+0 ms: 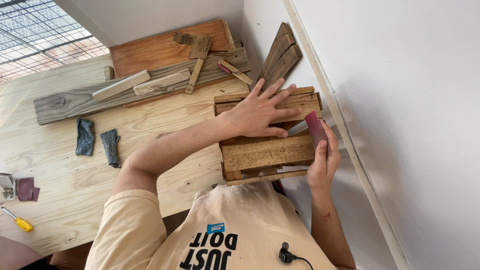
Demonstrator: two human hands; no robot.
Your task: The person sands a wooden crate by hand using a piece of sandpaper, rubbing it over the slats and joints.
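Slatted brown wooden crate (267, 145) is steadied by left hand (260, 112), fingers spread; reddish sandpaper sheet (316, 129) pinched in right hand (324, 160) against its end.

A small crate (267, 135) of rough, reddish-brown wooden slats is seen at the far edge of the pale table (60, 165), close against the white wall. It is turned so that one slatted side faces upward, with gaps showing between the boards (the grain is coarse and the edges uneven). A folded piece of dark red sandpaper (316, 131) is pressed against the crate's end nearest the wall, standing roughly on edge along the slat ends.
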